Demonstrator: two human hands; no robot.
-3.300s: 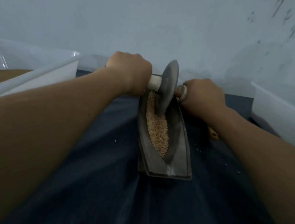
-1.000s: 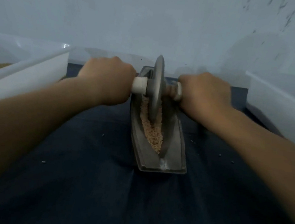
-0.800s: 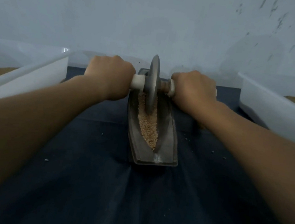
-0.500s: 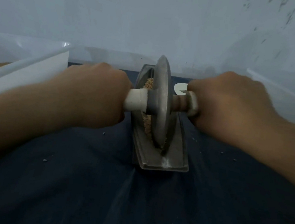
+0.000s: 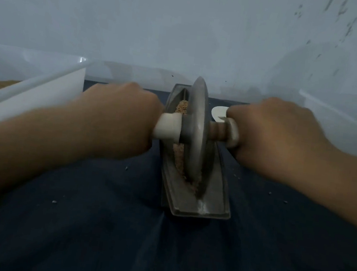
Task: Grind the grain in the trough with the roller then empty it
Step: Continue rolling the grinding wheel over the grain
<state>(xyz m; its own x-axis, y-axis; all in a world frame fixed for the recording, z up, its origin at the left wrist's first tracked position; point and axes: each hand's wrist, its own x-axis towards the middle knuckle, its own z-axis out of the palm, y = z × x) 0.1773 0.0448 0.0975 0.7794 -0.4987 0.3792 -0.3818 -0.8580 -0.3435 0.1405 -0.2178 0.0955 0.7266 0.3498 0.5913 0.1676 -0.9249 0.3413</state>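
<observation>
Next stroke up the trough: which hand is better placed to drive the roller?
Neither alone. Left hand and right hand each grip one axle end of the roller, flanking the trough; likely both push together.

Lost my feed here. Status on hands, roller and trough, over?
On roller handles: left hand, right hand, both gripping. Disc down in trough, grain not yet emptied. Nothing blocking the trough.
</observation>
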